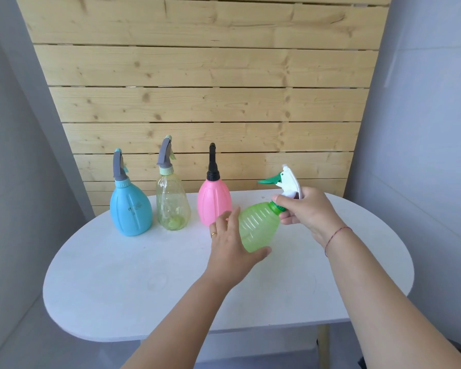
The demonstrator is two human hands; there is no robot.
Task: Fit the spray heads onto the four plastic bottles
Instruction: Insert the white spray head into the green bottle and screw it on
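Last of four fittings: at centre-right, above the white oval desk (144, 288), the left hand (230, 251) cups the tilted translucent green ribbed plastic bottle (258, 226) while the right hand (308, 209) pinches the white-and-green trigger spray head (288, 179) at its neck, probably needing a final tightening twist.

Both arms reach forward, left hand (230, 250) cupped in a loose grip, right hand (308, 213) fingers pinched closed.

Bright, even daylight; soft shadows, wide-angle edge warp.
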